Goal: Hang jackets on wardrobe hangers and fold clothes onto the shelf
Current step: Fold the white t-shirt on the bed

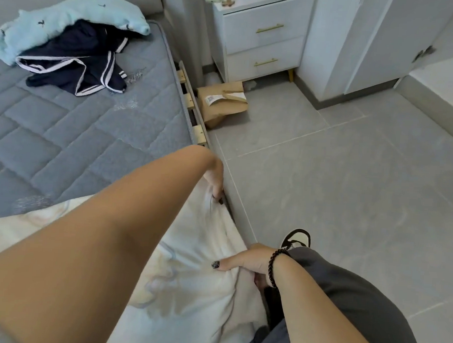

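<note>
Both my hands are on the white garment (pixel 187 269), which lies at the near right edge of the mattress (pixel 63 135) and hangs over that edge toward the floor (pixel 351 192).

Left hand (pixel 215 178): reaching across, fingers curled down, pinching a fold of the white fabric right at the mattress edge. The fingertips are buried in the cloth.

Right hand (pixel 249 263): thumb lies flat on top of the fabric, the other fingers are curled underneath and grip it. A black bead bracelet (pixel 274 267) sits on that wrist. The hand is just beside my leg in grey trousers (pixel 345 298).

Other clothes: a navy jacket with white trim (pixel 78 64) lies crumpled at the far side of the mattress, with a light blue fleece piece (pixel 70 16) partly over it. Both are well apart from my hands.

Edges: the mattress's right edge runs diagonally away from me, with wooden bed slats (pixel 194 116) exposed along it. A cardboard box (pixel 221 104) sits on the floor touching the bed frame, near the white nightstand (pixel 262 41).

Room: open tile floor spreads to the right of the bed. My shoe (pixel 296 239) stands just beside the bed edge. A white cabinet (pixel 374 42) stands at the far right.
</note>
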